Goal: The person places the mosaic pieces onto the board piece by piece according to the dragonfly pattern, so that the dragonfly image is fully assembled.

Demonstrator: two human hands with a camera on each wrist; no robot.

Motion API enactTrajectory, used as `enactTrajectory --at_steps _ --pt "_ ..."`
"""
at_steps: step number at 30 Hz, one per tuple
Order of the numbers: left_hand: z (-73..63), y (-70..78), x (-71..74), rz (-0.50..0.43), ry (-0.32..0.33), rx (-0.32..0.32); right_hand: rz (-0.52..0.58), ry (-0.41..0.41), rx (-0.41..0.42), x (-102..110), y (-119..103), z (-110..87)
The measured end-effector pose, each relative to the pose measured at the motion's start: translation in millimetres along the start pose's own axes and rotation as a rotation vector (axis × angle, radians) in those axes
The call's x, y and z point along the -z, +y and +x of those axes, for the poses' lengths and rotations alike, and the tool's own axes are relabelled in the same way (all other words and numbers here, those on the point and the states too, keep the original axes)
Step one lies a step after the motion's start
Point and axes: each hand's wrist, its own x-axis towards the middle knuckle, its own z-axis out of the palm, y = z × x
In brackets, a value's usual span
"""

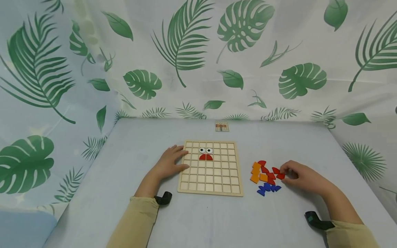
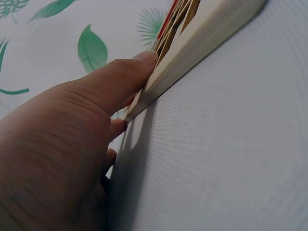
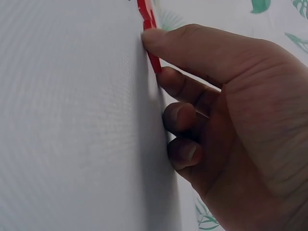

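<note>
Two beige sleeves [image 1: 133, 220] reach in: the left hand [image 1: 169, 162] lies relaxed and spread, its thumb on the left rim of a square, pale wooden grid board [image 1: 218, 171], while the right hand [image 1: 304, 177], fingers bent, pinches a flat red piece [image 3: 155, 61] between thumb and forefinger, beside loose red, orange and blue pieces [image 1: 256, 171]. Board and pieces lie on a pale grey tabletop [image 1: 211, 224], backed and flanked by white curtains [image 1: 198, 94] printed with green leaves.
</note>
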Motion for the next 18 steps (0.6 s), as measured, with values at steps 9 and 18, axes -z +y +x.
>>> enactTrajectory --at_steps 9,18 --pt "-0.5 0.3 0.8 -0.001 0.01 0.004 0.049 -0.019 0.006 3.1 0.7 -0.1" --pt "1.4 -3.0 -1.2 -0.008 0.009 0.003 0.026 -0.008 0.008 2.2 5.4 0.2"
